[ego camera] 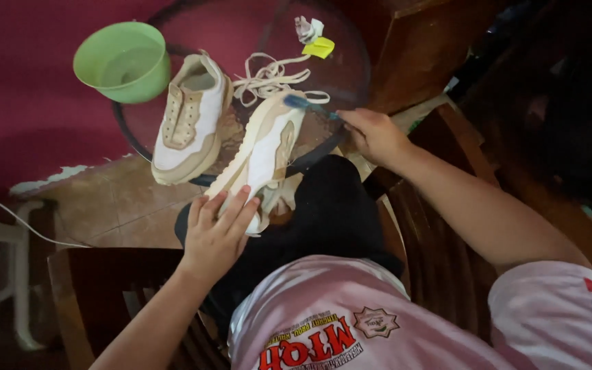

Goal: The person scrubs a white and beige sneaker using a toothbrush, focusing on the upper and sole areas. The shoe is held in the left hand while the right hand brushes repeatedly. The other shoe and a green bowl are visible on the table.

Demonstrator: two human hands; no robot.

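A green bowl [123,62], loose laces [268,77] and a second sneaker [190,120] lie nearby.

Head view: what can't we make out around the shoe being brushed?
- Heel of the held shoe: covered by the left hand.
- Brush handle end: inside the right hand.
- Green bowl contents: too dim.
- Small white and yellow bits: too small to identify.
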